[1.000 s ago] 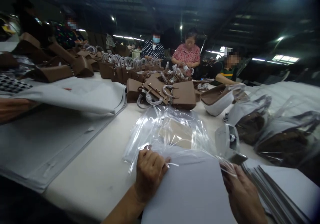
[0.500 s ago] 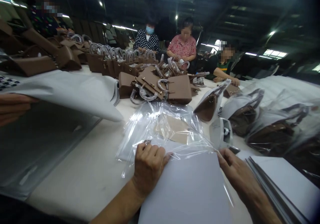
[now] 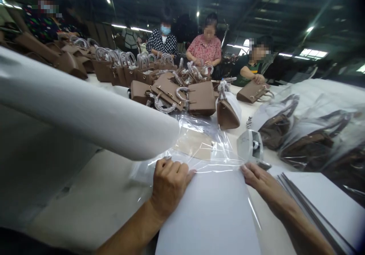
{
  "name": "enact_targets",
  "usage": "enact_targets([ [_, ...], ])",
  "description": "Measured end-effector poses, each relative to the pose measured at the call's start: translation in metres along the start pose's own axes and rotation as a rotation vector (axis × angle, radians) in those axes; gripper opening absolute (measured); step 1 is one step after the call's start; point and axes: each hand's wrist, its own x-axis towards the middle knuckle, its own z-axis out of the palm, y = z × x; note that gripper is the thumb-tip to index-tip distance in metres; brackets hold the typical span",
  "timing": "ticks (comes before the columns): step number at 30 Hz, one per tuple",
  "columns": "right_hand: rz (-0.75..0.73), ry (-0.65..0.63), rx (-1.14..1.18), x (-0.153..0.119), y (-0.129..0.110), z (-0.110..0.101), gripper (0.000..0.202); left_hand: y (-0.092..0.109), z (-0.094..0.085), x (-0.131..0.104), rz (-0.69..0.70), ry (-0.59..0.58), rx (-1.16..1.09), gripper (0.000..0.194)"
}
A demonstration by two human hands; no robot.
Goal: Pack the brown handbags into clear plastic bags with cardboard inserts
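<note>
And here's the white board (image 3: 209, 217), flat in front of the wearer, with clear plastic (image 3: 221, 166) drawn across its far edge. The left hand (image 3: 171, 182) is curled tight, knuckles up, gripping the plastic at the board's far-left corner; the right hand (image 3: 258, 179) pinches it between thumb and fingers at the far-right corner. Two corners, two anchors: that spread probably keeps the film taut and the board straight. Whether the board sits inside the film or under it, I can't tell.

Beyond the board, a beige panel (image 3: 194, 143) shows through glossy plastic. To the board's right, a board stack (image 3: 319, 198) lies presumably within easy reach, and past the far-right corner stands a whitish device (image 3: 249, 144). Brown handbags (image 3: 202, 97) crowd beyond, handles in clear wrap, likely against scuffs. A big white sheet (image 3: 85, 106) curls across from the board's left.

Any brands? Dark lettering (image 3: 249, 123) shows beyond the board's far-right corner, too small and slanted to read; no handbag logo is legible.
</note>
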Motion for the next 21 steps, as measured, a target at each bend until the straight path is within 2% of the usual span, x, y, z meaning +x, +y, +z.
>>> enact_targets([
  [2, 0.004, -0.075, 0.067, 0.0, 0.003, -0.004, 0.04, 0.0, 0.001, -0.001, -0.011, 0.025, -0.005, 0.03],
  [4, 0.023, -0.072, 0.102, 0.0, 0.006, -0.006, 0.041, 0.0, 0.002, -0.001, -0.015, 0.029, -0.006, 0.031],
  [9, 0.034, -0.112, -0.122, -0.005, 0.009, -0.001, 0.041, 0.001, 0.0, 0.003, 0.013, -0.017, -0.003, 0.032],
  [11, 0.022, -0.004, -0.176, -0.012, 0.009, 0.007, 0.041, 0.001, -0.002, 0.003, 0.044, 0.009, -0.033, 0.032],
  [13, -0.022, 0.18, -0.219, -0.023, 0.009, 0.017, 0.039, -0.001, -0.005, -0.001, 0.09, 0.046, -0.077, 0.031],
  [15, -0.161, 0.361, -0.263, -0.033, 0.01, 0.027, 0.034, -0.006, -0.008, -0.008, 0.12, 0.096, -0.113, 0.028],
  [17, -0.371, 0.494, -0.302, -0.04, 0.012, 0.035, 0.024, -0.013, -0.011, -0.017, 0.122, 0.137, -0.132, 0.026],
  [21, -0.703, 0.564, -0.319, -0.043, 0.024, 0.04, 0.008, -0.035, -0.018, -0.035, 0.124, 0.176, -0.074, 0.015],
])
